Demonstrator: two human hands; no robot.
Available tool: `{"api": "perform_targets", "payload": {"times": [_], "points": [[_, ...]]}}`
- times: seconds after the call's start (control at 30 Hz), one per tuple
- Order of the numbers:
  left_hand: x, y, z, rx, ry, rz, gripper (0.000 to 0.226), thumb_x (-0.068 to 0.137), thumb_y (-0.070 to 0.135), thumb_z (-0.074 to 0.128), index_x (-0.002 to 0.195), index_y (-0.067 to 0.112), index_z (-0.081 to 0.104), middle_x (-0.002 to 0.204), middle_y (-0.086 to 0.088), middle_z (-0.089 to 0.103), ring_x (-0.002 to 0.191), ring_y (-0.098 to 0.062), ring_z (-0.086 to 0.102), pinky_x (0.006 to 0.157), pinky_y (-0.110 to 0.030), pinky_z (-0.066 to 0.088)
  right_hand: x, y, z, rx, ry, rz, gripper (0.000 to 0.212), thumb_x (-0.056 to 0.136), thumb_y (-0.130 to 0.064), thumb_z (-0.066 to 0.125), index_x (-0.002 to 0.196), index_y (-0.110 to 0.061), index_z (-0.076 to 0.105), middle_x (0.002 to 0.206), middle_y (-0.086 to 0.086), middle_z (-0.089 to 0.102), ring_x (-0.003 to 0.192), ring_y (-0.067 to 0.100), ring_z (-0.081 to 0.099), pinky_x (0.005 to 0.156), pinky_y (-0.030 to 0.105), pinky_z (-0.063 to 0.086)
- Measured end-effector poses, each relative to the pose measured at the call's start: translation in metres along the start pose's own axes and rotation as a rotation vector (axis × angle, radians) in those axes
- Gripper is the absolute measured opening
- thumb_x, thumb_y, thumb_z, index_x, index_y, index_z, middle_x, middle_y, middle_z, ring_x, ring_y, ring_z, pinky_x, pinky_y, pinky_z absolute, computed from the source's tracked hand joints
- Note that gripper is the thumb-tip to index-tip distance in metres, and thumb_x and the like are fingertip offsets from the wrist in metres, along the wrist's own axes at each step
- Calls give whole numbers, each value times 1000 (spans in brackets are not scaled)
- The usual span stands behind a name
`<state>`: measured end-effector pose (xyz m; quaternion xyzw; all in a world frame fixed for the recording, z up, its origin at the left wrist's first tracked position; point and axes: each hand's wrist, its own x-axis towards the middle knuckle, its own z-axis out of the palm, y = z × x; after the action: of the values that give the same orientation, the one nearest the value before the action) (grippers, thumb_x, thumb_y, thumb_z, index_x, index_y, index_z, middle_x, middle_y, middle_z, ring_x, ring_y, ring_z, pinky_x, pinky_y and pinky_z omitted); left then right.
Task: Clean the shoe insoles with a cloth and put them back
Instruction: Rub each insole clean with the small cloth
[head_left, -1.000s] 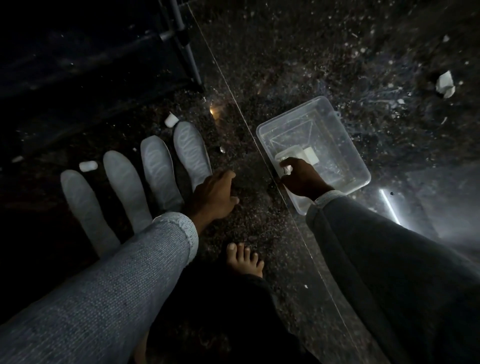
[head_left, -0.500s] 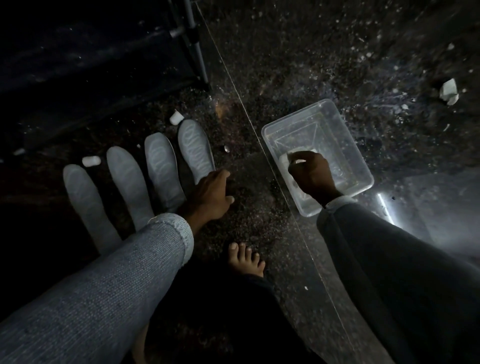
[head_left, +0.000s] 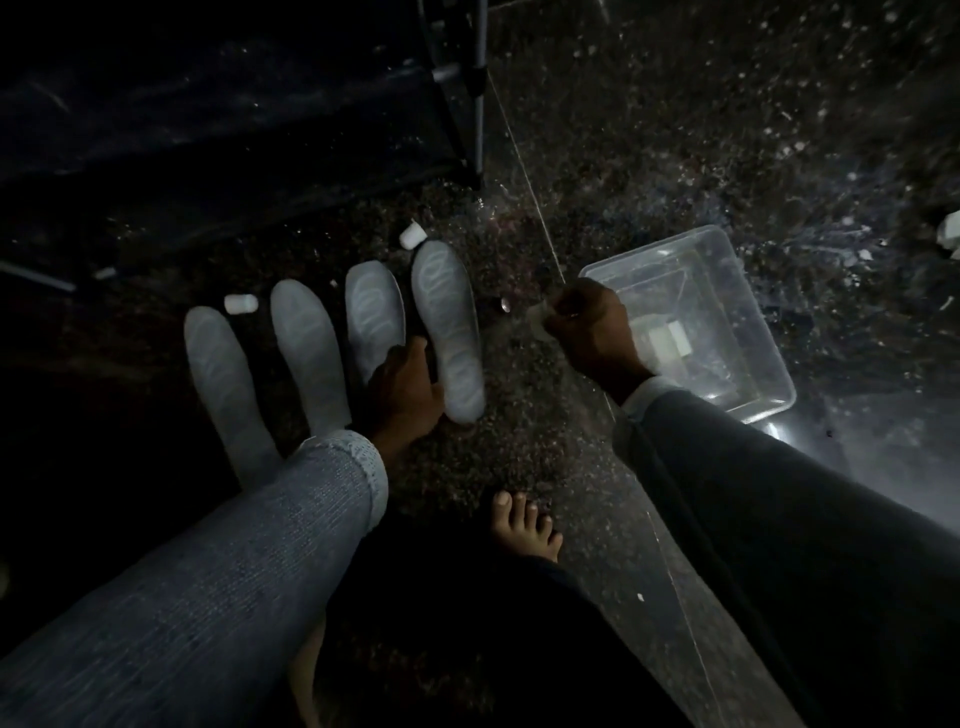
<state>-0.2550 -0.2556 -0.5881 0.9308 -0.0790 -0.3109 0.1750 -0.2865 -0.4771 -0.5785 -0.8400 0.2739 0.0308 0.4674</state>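
Observation:
Several pale grey insoles lie side by side on the dark speckled floor, the rightmost insole (head_left: 449, 327) longest in view. My left hand (head_left: 405, 395) rests on the heel end between the rightmost insole and the one beside it (head_left: 374, 306), fingers touching the rightmost one's edge. My right hand (head_left: 587, 327) is closed into a fist around a small pale cloth (head_left: 537, 314), hovering left of the clear plastic tub (head_left: 748, 291). A white folded piece (head_left: 667, 338) lies inside the tub.
A dark shoe rack with metal legs (head_left: 475, 93) stands behind the insoles. Small white bits (head_left: 413, 235) (head_left: 240, 304) lie near the insole tips. My bare foot (head_left: 524, 525) is on the floor in front. A tile seam runs diagonally past the tub.
My right hand has come out of the tub holding the cloth and moved left toward the insoles. My left hand has slid up onto the rightmost insole's heel.

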Motion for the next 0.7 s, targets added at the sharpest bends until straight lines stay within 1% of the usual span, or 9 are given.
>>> {"api": "perform_targets", "payload": {"times": [0.07, 0.17, 0.23, 0.27, 0.37, 0.47, 0.6, 0.63, 0.7], "points": [[5, -10, 4, -19, -2, -30, 60, 92, 23, 59, 143, 8, 33, 137, -21, 45, 124, -39, 45, 100, -47, 40, 2, -2, 19, 2, -21, -3, 14, 81, -14, 71, 93, -9, 65, 79, -1, 62, 73, 13, 59, 64, 25, 44], [12, -20, 12, -55, 1, -38, 57, 93, 23, 59, 141, 6, 35, 135, -22, 46, 124, -39, 45, 100, -47, 39, 4, -2, 42, -17, -88, 23, 24, 82, -9, 68, 105, -7, 68, 92, 8, 69, 82, 15, 60, 70, 24, 46], [16, -20, 18, -105, 3, -43, 57, 93, 23, 58, 141, 4, 35, 138, -22, 45, 127, -38, 43, 103, -47, 38, 7, 3, 54, -43, -122, 20, 23, 80, -9, 67, 102, -7, 70, 89, 10, 69, 80, 17, 61, 73, 32, 52], [18, -19, 21, -126, 4, -45, 57, 92, 23, 58, 140, 3, 36, 138, -22, 45, 128, -37, 43, 103, -46, 37, 8, 7, 60, -70, -129, 15, 20, 79, -9, 67, 98, -5, 70, 86, 9, 67, 79, 19, 60, 74, 36, 51], [26, -16, 28, -155, 2, -72, 53, 92, 24, 59, 137, 4, 38, 138, -20, 45, 127, -36, 44, 102, -43, 38, 7, 14, 69, -141, -134, 29, 15, 81, -9, 67, 93, -1, 70, 90, 17, 69, 84, 26, 64, 72, 31, 46], [35, -14, 32, -192, 16, -116, 52, 93, 25, 59, 136, 5, 38, 139, -18, 44, 128, -34, 44, 102, -41, 38, 7, 19, 76, -148, -146, 61, 17, 84, -9, 65, 96, 0, 71, 95, 18, 70, 91, 28, 64, 71, 24, 41], [43, -12, 36, -244, 3, -186, 53, 94, 24, 58, 139, 5, 36, 141, -17, 43, 129, -33, 43, 101, -38, 37, 7, 27, 87, -169, -172, 103, 19, 84, -16, 65, 98, -5, 69, 100, 18, 68, 97, 31, 64, 81, 34, 48], [44, -12, 37, -253, -4, -197, 54, 94, 24, 58, 140, 5, 35, 142, -16, 44, 129, -33, 44, 101, -38, 38, 8, 30, 90, -162, -171, 124, 20, 84, -18, 65, 99, -6, 69, 101, 18, 68, 98, 31, 64, 81, 33, 48], [45, -11, 38, -266, -12, -219, 54, 95, 25, 57, 141, 7, 35, 141, -15, 45, 129, -32, 45, 101, -39, 39, 9, 33, 92, -140, -166, 167, 22, 85, -18, 64, 102, -6, 69, 105, 16, 68, 101, 28, 63, 77, 24, 43]]}}
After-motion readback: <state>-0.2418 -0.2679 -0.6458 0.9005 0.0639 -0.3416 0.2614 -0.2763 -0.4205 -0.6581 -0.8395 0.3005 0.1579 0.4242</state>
